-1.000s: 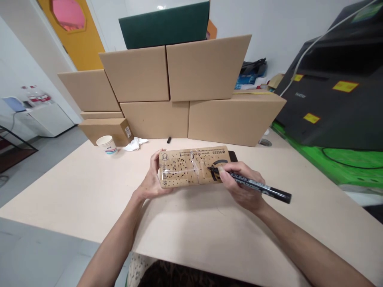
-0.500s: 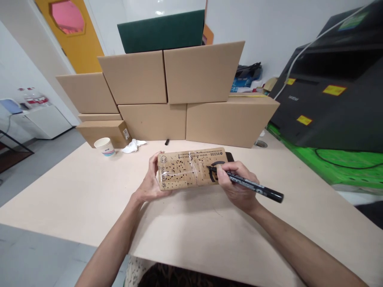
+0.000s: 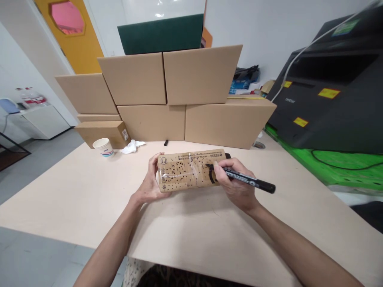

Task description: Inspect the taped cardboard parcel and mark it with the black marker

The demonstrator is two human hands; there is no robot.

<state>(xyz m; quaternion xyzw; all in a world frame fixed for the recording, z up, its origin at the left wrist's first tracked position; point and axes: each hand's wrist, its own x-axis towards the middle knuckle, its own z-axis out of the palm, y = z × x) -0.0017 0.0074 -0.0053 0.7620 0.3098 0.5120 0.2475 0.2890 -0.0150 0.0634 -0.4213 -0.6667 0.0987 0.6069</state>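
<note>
A small brown parcel box [image 3: 182,171] with black print and clear tape lies on the pale table [image 3: 89,191]. My left hand [image 3: 151,185] grips its left end, fingers curled around the edge. My right hand [image 3: 236,185] holds a black marker [image 3: 248,181], whose tip touches the top of the parcel near its right end, beside a black printed curve.
A wall of plain cardboard boxes [image 3: 167,97] stands across the back of the table, with a dark green box [image 3: 161,34] on top. A paper cup [image 3: 103,146], a crumpled tissue [image 3: 131,146] and a marker cap [image 3: 166,142] lie before them. A black printer [image 3: 332,95] fills the right side.
The marker has tilted flatter and its tip has slid slightly left on the parcel. My view has shifted a little; both hands stay on their objects.
</note>
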